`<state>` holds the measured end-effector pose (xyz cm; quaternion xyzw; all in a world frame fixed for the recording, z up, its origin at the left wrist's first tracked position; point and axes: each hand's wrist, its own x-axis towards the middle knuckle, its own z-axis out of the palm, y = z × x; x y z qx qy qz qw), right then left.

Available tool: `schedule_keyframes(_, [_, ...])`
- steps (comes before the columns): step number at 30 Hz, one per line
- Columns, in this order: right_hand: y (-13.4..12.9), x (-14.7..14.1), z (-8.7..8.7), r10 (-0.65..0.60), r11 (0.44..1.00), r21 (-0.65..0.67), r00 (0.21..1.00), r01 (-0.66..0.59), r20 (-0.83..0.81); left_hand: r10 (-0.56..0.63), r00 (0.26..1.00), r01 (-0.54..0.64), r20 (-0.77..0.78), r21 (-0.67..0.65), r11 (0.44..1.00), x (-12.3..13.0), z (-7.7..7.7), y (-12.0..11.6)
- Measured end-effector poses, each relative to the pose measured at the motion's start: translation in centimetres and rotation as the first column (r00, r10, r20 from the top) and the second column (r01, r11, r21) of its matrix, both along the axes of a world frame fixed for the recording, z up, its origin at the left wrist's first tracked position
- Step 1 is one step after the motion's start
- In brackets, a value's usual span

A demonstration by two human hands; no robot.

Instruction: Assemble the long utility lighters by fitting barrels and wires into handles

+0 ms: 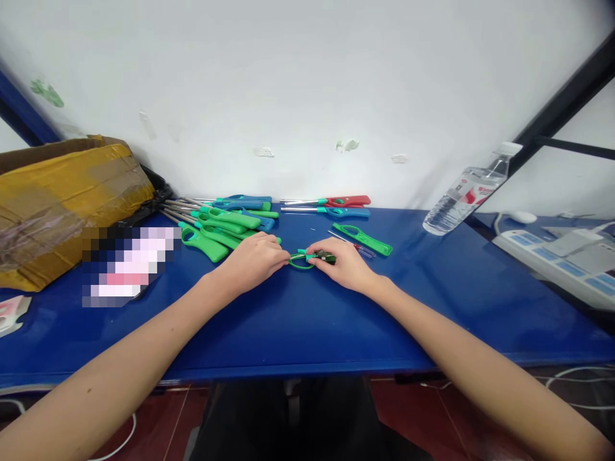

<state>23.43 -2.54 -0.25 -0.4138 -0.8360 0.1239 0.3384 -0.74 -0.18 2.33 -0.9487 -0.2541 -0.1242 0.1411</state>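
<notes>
By the fingertips of the left hand (pixel 262 259) and the thumb and fingers of the right hand (pixel 343 261), a looped green plastic lighter body (pixel 309 257) with a dark inner end is pinched from both sides; it lies directly between them, its long axis set roughly left to right, neither hand clearly nearer. Just beyond the right hand, a long green plastic half-shell (pixel 371 241) is laid aslant, with a clear-handled screwdriver (pixel 366 252) close along its near side. Farther back, a red lighter (pixel 355 200) and a blue lighter (pixel 359 212) are set side by side; leftward, green and blue long-necked lighters (pixel 230 219) are heaped. All are borne by the glossy blue tabletop (pixel 307 326), backed by a white wall (pixel 288 77) and flanked by a yellow-taped cardboard box (pixel 72 205) at left and a clear plastic bottle (pixel 459 198) at right.
</notes>
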Motion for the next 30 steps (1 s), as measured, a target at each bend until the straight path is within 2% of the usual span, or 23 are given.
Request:
schedule_keyframes(4, [0.0, 0.0, -0.1, -0.003, 1.0, -0.001, 1.0, 0.003, -0.009, -0.02, 0.998, 0.024, -0.052, 0.092, 0.995, 0.3, -0.1, -0.9])
schedule_keyframes(9, [0.0, 0.0, 0.0, -0.003, 1.0, -0.011, 1.0, 0.003, 0.0, -0.037, 0.996, 0.046, -0.078, 0.113, 0.993, 0.5, 0.0, -1.3])
schedule_keyframes(18, [0.0, 0.0, 0.1, -0.018, 0.994, -0.113, 0.992, 0.004, -0.126, 0.04, 0.993, -0.038, -0.112, 0.026, 0.999, 0.4, 0.2, -1.0])
schedule_keyframes(30, [0.0, 0.3, 0.2, 0.064, 0.994, -0.081, 0.996, -0.069, -0.064, 0.07, 0.996, -0.076, -0.056, -0.109, 0.991, 0.5, 0.4, -0.8])
